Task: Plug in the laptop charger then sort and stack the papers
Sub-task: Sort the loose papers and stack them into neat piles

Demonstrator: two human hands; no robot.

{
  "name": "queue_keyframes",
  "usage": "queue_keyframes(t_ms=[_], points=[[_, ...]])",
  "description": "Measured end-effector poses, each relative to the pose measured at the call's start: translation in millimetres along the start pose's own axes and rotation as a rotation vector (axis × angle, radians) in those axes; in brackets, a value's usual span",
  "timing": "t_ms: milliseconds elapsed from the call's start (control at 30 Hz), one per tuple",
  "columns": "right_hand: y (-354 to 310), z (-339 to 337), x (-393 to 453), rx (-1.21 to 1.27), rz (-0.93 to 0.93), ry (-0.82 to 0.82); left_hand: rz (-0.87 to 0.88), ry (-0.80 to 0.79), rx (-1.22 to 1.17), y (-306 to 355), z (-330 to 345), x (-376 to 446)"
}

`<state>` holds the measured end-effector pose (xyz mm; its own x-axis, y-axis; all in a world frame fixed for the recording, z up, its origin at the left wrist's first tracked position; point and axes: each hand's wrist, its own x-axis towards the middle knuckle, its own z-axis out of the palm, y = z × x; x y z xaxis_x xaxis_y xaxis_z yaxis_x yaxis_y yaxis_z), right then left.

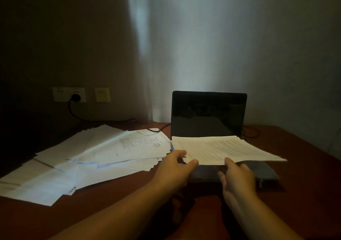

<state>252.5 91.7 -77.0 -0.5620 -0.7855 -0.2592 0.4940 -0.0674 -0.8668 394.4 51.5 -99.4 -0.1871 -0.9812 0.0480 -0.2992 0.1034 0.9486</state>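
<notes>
A stack of printed papers (227, 147) lies over the keyboard of the open laptop (208, 114), whose screen is dark. My left hand (175, 167) grips the stack's near left corner between thumb and curled fingers. My right hand (238, 175) pinches the near edge, thumb on top and fingers underneath. A wide, messy spread of loose papers (88, 156) covers the desk to the left. The black charger plug (75, 97) sits in the wall socket (69, 94), and its cable (156, 130) runs across the papers toward the laptop.
The reddish-brown desk (295, 203) stands against the wall. A second wall plate (102, 94) is right of the socket. More cable (251, 131) loops behind the laptop on the right. A pale curtain (184, 46) hangs behind. The room is dim.
</notes>
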Motion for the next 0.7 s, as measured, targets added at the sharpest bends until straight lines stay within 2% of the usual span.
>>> queue_keyframes(t_ms=[200, 367, 700], points=[[9, 5, 9, -0.039, 0.005, -0.04, 0.014, 0.073, 0.212, -2, 4, 14], [8, -5, 18, -0.222, 0.011, -0.036, 0.043, 0.121, 0.335, -7, 6, 22], [8, -7, 25, -0.289, 0.102, -0.005, 0.1, 0.102, 0.397, -21, 4, 31]])
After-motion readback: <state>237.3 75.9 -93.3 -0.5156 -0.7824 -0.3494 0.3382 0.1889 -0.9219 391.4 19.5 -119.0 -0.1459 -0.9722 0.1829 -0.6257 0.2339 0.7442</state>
